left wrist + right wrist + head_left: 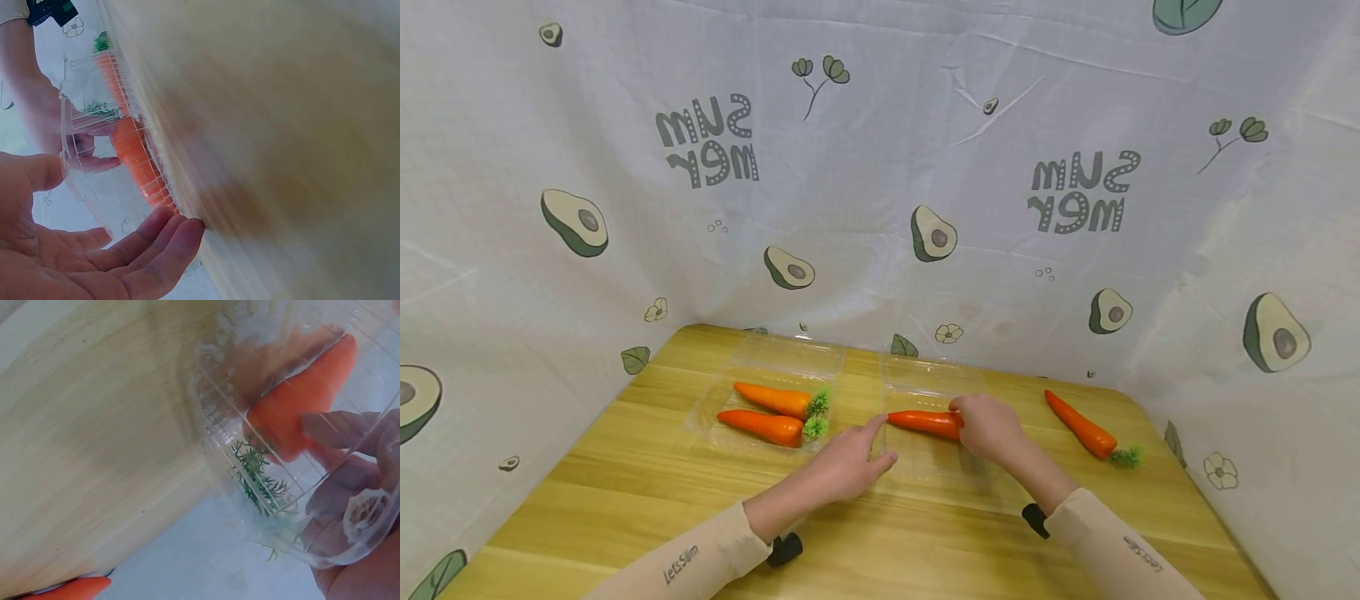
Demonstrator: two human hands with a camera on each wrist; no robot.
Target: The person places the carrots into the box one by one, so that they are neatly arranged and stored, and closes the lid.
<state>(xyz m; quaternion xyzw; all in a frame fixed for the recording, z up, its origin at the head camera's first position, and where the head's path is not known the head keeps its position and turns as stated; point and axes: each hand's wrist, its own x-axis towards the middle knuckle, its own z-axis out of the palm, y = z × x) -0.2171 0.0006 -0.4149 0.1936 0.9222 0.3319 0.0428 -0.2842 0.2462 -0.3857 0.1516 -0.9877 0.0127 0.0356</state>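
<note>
One carrot (925,422) lies in the clear tray (934,460), right hand (992,427) pinching its 3 o'clock end, left hand (846,462) loose at 8. Looks like placing; next probably wants settling, then letting go.

Cream sleeves (726,537), dark "LetsSlim" lettering (681,564), black wrist cameras (786,550)

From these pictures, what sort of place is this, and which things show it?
Probably a staged tabletop work area, though I cannot be sure: an avocado-printed cloth hangs behind and at both sides of a wooden table, which bears clear plastic containers and carrots.
</note>
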